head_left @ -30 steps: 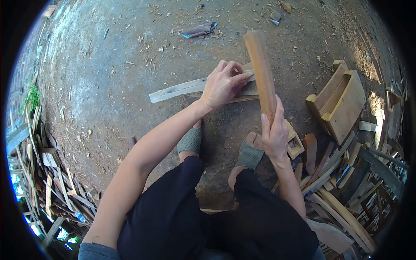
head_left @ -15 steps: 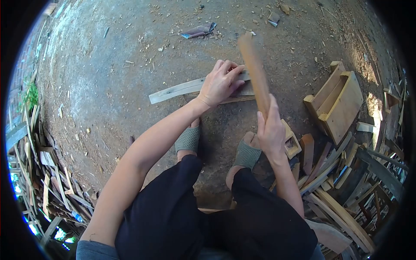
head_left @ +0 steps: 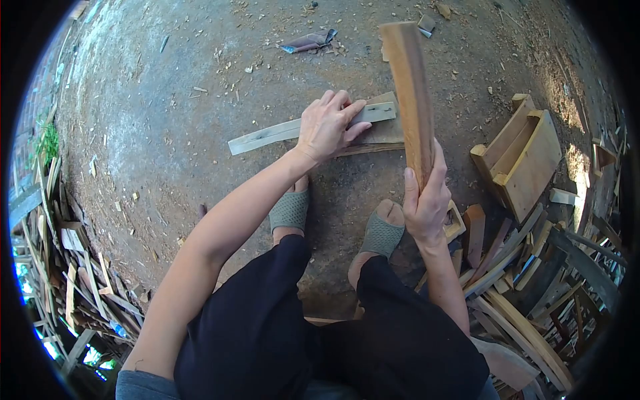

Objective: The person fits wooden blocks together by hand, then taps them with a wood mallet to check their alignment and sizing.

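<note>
My left hand (head_left: 329, 127) is closed around a thin, pale, slightly curved wood strip (head_left: 263, 138), with thumb and fingers near its right end. Dark marks, perhaps nail holes, show at that end. Under the strip lies a flat wooden board (head_left: 387, 135), partly hidden by the hand. My right hand (head_left: 427, 203) grips the lower end of a thick brown wooden stick (head_left: 412, 93). The stick is raised, its broad end pointing away from me, and it passes just right of the board.
An open wooden box (head_left: 527, 167) sits tilted on the ground at right. Scrap wood is heaped at lower right (head_left: 527, 327) and left (head_left: 80, 267). A crumpled wrapper (head_left: 310, 41) and wood chips litter the dirt floor. My sandalled feet (head_left: 385, 230) are below the hands.
The stick has swung up and to the right, away from the strip, uncovering the strip's right end. My left hand has shifted slightly left and still holds the strip.
</note>
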Demonstrator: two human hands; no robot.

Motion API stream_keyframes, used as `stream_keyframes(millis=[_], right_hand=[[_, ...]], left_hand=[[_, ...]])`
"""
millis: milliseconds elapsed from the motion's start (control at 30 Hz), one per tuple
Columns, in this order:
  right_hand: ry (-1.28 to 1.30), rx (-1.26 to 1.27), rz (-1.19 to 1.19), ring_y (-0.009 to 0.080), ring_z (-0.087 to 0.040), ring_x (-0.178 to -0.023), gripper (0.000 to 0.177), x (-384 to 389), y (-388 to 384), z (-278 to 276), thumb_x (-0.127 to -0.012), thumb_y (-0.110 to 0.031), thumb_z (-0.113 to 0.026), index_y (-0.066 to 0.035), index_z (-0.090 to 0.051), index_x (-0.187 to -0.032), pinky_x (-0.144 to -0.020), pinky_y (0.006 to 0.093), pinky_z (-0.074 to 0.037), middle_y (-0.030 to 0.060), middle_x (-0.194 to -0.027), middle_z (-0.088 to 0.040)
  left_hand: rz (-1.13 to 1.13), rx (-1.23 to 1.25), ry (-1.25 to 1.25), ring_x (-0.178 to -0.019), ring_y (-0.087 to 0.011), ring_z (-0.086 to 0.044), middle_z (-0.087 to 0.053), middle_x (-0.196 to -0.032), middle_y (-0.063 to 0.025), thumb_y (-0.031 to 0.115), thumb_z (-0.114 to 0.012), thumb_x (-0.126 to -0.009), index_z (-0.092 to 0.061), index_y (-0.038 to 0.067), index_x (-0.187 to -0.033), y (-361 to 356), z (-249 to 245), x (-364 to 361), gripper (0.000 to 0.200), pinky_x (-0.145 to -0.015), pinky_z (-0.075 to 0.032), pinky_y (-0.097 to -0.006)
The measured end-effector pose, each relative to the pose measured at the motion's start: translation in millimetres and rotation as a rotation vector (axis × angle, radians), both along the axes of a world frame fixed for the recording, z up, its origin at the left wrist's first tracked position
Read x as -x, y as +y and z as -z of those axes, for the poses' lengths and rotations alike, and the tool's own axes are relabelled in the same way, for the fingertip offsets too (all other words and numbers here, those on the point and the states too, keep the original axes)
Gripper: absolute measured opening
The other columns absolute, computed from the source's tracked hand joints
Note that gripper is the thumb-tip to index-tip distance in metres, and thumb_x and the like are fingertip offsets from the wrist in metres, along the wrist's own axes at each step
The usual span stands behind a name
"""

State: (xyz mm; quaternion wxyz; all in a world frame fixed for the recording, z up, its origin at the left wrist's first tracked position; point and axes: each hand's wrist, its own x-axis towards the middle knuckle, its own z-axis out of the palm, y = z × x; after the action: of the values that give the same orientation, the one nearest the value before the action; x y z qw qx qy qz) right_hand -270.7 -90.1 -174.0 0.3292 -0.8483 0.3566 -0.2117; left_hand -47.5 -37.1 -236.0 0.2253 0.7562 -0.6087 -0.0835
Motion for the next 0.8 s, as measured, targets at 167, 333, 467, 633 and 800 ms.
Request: stream_keyframes(millis=[167, 333, 467, 633, 800], right_hand=[[0.174, 0.015, -0.022, 0.0464, -0.063, -0.108, 0.053, -3.3, -9.8, 3.4, -0.097, -0.015, -0.055, 0.004, -0.035, -0.143, -0.084, 0.0485, -0.056, 0.0332, -0.123, -0.058], [0.07, -0.038, 0.032, 0.0466, -0.066, -0.097, 0.052, 1.4, -4.6, -5.2, -0.097, -0.015, -0.056, 0.003, -0.037, -0.141, -0.075, 0.0499, -0.056, 0.032, -0.119, -0.06], [0.198, 0.071, -0.045, 0.047, -0.065, -0.099, 0.053, -3.6, -5.7, 4.5, -0.096, -0.016, -0.057, 0.003, -0.036, -0.141, -0.076, 0.051, -0.055, 0.0308, -0.119, -0.061], [0.25, -0.127, 0.042, 0.0471, -0.065, -0.099, 0.054, 7.3, -4.1, -0.7, -0.096, -0.017, -0.058, 0.003, -0.036, -0.142, -0.077, 0.0507, -0.055, 0.0303, -0.12, -0.061], [0.114, 0.026, 0.02, 0.0441, -0.069, -0.088, 0.05, 5.4, -3.6, 18.6, -0.1, -0.017, -0.052, 0.002, -0.034, -0.142, -0.072, 0.0468, -0.054, 0.0304, -0.102, -0.065]], left_hand=[[-0.007, -0.001, 0.02, -0.083, -0.0221, -0.056, -0.055, -0.086, -0.0042, 0.038, -0.074, -0.082, -0.072, 0.014, -0.114, -0.6, -1.1, -0.5, 0.04, -0.07, -0.051, -0.0355], [-0.007, -0.006, 0.034, -0.086, -0.0226, -0.056, -0.055, -0.088, -0.0046, 0.038, -0.073, -0.082, -0.071, 0.015, -0.109, 1.2, 0.9, 0.9, 0.036, -0.072, -0.049, -0.0352], [-0.007, 0.004, 0.049, -0.085, -0.0227, -0.055, -0.054, -0.087, -0.0049, 0.036, -0.074, -0.081, -0.072, 0.014, -0.111, -1.8, 0.3, -0.2, 0.037, -0.072, -0.049, -0.0357], [-0.004, 0.052, 0.049, -0.083, -0.0228, -0.054, -0.053, -0.086, -0.005, 0.036, -0.075, -0.081, -0.072, 0.014, -0.114, 0.5, 2.6, -0.9, 0.039, -0.071, -0.05, -0.0359], [-0.004, 0.022, 0.062, -0.083, -0.0231, -0.055, -0.054, -0.086, -0.0051, 0.035, -0.075, -0.081, -0.073, 0.014, -0.113, -1.7, -0.5, -0.5, 0.038, -0.071, -0.05, -0.0362]])
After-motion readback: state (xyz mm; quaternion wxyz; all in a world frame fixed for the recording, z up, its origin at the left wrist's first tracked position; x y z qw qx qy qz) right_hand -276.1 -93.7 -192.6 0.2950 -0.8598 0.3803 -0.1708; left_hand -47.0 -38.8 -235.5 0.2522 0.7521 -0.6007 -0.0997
